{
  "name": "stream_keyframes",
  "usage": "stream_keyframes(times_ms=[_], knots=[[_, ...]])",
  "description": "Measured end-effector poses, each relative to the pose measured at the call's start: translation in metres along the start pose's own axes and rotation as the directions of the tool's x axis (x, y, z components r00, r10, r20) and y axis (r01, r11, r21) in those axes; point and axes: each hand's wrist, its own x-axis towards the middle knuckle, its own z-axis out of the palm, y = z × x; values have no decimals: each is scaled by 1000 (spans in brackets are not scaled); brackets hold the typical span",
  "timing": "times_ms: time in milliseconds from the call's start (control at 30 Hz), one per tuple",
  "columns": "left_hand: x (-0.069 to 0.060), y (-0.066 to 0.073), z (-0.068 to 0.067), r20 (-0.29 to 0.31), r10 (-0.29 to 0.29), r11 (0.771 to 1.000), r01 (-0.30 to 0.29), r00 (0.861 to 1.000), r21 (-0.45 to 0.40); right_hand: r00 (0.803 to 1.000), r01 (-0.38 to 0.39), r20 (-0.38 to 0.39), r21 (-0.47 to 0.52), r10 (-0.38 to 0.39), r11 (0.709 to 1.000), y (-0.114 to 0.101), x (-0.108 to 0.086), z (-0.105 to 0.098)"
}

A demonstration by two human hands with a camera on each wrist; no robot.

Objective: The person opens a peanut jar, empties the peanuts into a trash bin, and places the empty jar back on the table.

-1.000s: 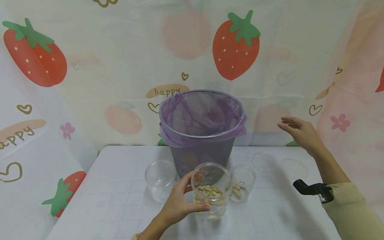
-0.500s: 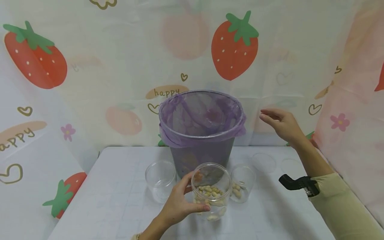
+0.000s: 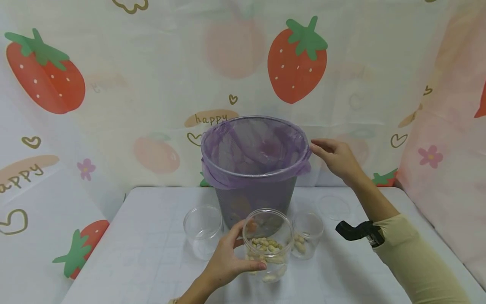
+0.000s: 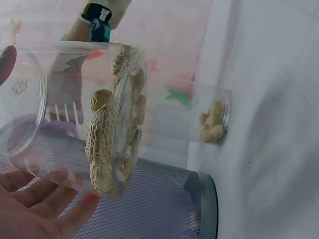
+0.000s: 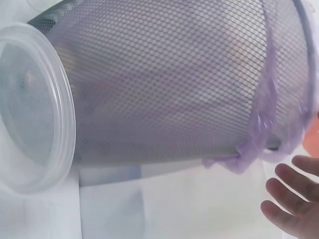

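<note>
On feed I count three clear jars (image 3: 203,232) (image 3: 275,264) (image 3: 309,228), one mesh bin (image 3: 258,200), one purple liner (image 3: 262,145), two hands (image 3: 229,259) (image 3: 338,159), at least one clear lid (image 3: 334,207); peanuts (image 4: 99,134) too overlapped to count.

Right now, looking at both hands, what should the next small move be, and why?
Probably bring the right hand to the mouth of the held jar: the left hand grips it with peanuts inside, while the right appears to hold nothing, beside the bin.
</note>
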Motion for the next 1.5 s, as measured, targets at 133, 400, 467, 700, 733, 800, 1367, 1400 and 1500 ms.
stream_keyframes(times_ms=[133, 400, 467, 700, 733, 800, 1367, 1400, 1500], knots=[[0, -1, 0, -2, -3, 1000, 3, 1000, 2, 1000, -9, -7, 32, 9, 999, -1, 2, 6], [0, -2, 1, -16, 47, 999, -47, 999, 22, 999, -23, -38, 35, 25, 999, -7, 2, 9], [0, -2, 0, -16, 50, 999, -49, 999, 20, 999, -28, -45, 34, 29, 999, -9, 2, 9], [-2, 0, -5, -15, 44, 999, -43, 999, 33, 999, -32, -40, 72, 35, 997, -13, 2, 10], [-2, 0, -7, -19, 44, 998, -44, 999, 37, 999, -36, -36, 75, 39, 997, -14, 2, 10], [-2, 1, -10, -30, 51, 998, -50, 998, 48, 998, -47, -33, 74, 50, 996, -14, 2, 9], [-9, 25, -55, -208, 29, 978, 15, 978, 206, 997, -73, -23, 83, 75, 994, -13, 5, 15], [-9, 28, -59, -218, 30, 976, 19, 975, 219, 997, -73, -24, 82, 75, 994, -13, 5, 15], [-9, 35, -68, -248, 46, 971, 15, 968, 241, 997, -77, -23, 86, 79, 993, -13, 5, 15]])
